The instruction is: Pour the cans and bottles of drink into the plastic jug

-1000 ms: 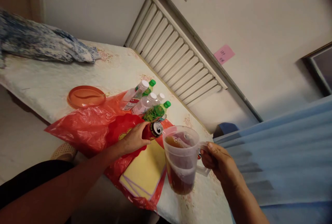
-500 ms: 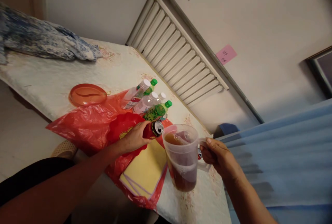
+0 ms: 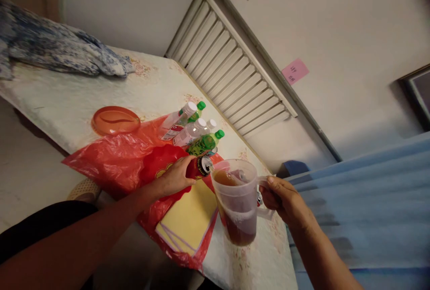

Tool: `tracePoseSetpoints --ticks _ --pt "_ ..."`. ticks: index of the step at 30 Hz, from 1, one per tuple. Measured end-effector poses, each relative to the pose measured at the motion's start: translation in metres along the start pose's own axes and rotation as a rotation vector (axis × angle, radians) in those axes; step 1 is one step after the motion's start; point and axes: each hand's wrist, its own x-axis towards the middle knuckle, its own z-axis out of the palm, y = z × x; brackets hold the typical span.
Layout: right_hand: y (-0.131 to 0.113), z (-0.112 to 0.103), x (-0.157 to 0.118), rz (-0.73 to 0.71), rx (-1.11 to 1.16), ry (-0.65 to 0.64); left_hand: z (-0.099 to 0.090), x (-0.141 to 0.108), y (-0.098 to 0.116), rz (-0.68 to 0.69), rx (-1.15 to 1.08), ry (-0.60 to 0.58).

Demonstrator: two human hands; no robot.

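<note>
My left hand (image 3: 176,176) is closed around a dark red drink can (image 3: 195,168), tipped so its opened top faces the rim of a clear plastic pitcher (image 3: 238,209). Brown liquid with a band of foam fills the pitcher's lower part. By its handle my right hand (image 3: 284,196) grips the pitcher, which is tilted slightly toward the can. Beneath the left hand lie a red scalloped plate (image 3: 156,160) and folded yellow cloths (image 3: 190,218), both on a red plastic bag (image 3: 110,158). Another can (image 3: 259,199) is partly hidden behind the pitcher.
Several plastic bottles (image 3: 188,131) with white or green caps stand behind the can. An orange lid (image 3: 116,121) rests on the flowered tablecloth (image 3: 154,82), with a blue-white cloth (image 3: 74,53) at the far left. A radiator (image 3: 231,66) lines the wall; a blue curtain (image 3: 376,200) hangs right.
Both hands keep their grip on the can and the pitcher, in nearly the same pose. The whole view has shifted very slightly; nothing else has visibly moved.
</note>
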Motion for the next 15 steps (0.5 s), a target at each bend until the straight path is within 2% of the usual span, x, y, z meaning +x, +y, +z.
tracePoseSetpoints --ticks 8,15 --pt "-0.0018 0.0011 -0.0006 0.003 0.001 0.004 0.0016 0.0010 -0.0063 0.031 0.026 0.028" --pt "-0.0037 0.0016 -0.0011 0.020 -0.002 0.010 -0.0006 0.0008 -0.0033 0.009 0.028 0.007"
